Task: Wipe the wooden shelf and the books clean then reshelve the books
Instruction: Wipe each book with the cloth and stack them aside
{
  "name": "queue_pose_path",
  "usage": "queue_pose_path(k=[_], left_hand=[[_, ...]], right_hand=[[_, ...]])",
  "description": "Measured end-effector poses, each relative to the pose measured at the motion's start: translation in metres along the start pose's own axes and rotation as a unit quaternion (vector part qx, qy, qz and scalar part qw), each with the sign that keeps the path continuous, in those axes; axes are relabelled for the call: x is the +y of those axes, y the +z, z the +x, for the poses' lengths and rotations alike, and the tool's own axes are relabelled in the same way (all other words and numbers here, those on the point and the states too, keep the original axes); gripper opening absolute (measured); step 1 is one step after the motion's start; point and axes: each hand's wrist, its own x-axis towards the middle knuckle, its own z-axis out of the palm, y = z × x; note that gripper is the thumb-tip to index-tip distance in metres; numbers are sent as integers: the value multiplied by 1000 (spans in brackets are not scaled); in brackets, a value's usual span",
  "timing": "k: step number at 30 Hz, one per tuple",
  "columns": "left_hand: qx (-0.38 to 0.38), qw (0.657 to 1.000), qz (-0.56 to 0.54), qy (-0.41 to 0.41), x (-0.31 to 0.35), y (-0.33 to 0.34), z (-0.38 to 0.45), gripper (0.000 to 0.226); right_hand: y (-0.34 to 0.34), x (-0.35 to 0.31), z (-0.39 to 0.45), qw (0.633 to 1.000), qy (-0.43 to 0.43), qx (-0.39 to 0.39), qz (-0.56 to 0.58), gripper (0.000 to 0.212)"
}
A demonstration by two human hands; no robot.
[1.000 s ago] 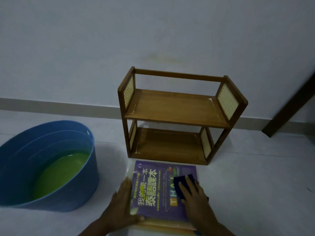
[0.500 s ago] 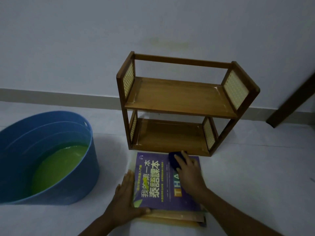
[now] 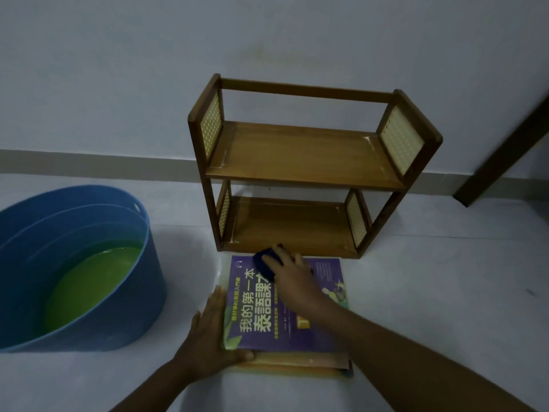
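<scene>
A purple book (image 3: 267, 325) with white and yellow lettering lies flat on the floor, on top of a stack of other books (image 3: 297, 364). My left hand (image 3: 211, 337) presses flat on the stack's left edge, thumb on the near corner. My right hand (image 3: 288, 278) holds a dark blue cloth (image 3: 263, 261) down on the purple cover's far left corner. Just behind the books stands the two-tier wooden shelf (image 3: 303, 162) with woven side panels; both tiers are empty.
A blue plastic tub (image 3: 142, 263) holding green liquid sits on the floor to the left of the books. A white wall with a grey baseboard runs behind the shelf. A dark door frame (image 3: 505, 144) slants at the far right.
My right hand has slid the cloth from the cover's right middle to its far edge, then leftward to the far left corner. My left hand has stayed on the stack's left edge.
</scene>
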Motion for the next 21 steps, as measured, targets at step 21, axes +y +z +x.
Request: queue_pose_path(k=[21], left_hand=[[-17, 998, 40, -45, -3, 0, 5, 138]], right_hand=[[26, -9, -70, 999, -30, 21, 12, 68]])
